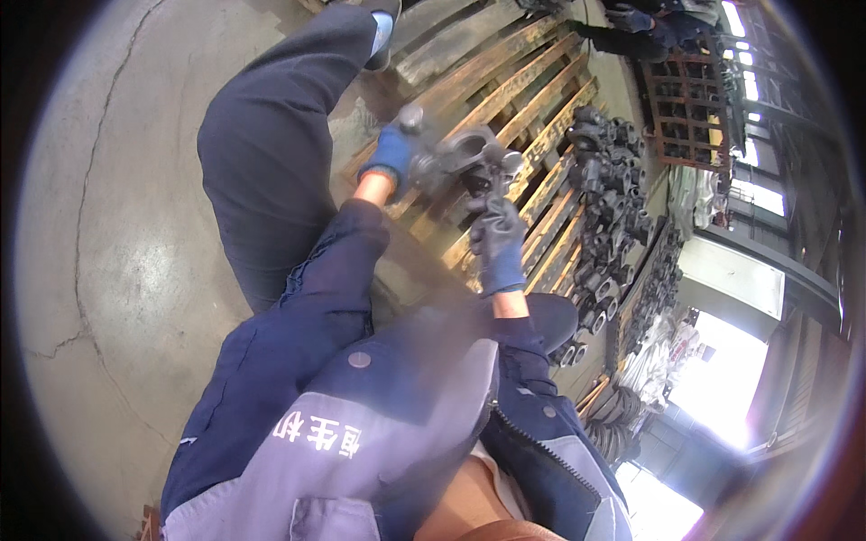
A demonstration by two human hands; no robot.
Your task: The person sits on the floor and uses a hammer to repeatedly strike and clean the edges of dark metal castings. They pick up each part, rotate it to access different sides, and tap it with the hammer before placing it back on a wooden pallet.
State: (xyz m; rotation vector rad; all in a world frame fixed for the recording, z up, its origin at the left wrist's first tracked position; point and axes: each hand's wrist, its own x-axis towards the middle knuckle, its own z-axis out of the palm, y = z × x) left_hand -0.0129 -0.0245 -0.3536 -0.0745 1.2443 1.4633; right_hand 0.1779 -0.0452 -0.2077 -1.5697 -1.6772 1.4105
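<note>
Over a wooden pallet, both my hands hold a dark grey metal casting [468,149] with a ring-shaped opening and rounded, paler ends. My left hand [390,155], in a blue glove with a dark palm, is closed round the casting's left part, where motion smears the outline. Gripping the right part from below is my right hand [499,236], in a blue glove with dark grey coated fingers. The fingers of the left hand are partly hidden by the casting and blur.
The slatted wooden pallet [532,108] lies under the casting. Several similar dark castings [606,198] are piled along its right side. A rusty metal crate [687,113] stands farther right, near another person's gloved hand [630,16]. Cracked concrete floor [135,225] stretches to the left.
</note>
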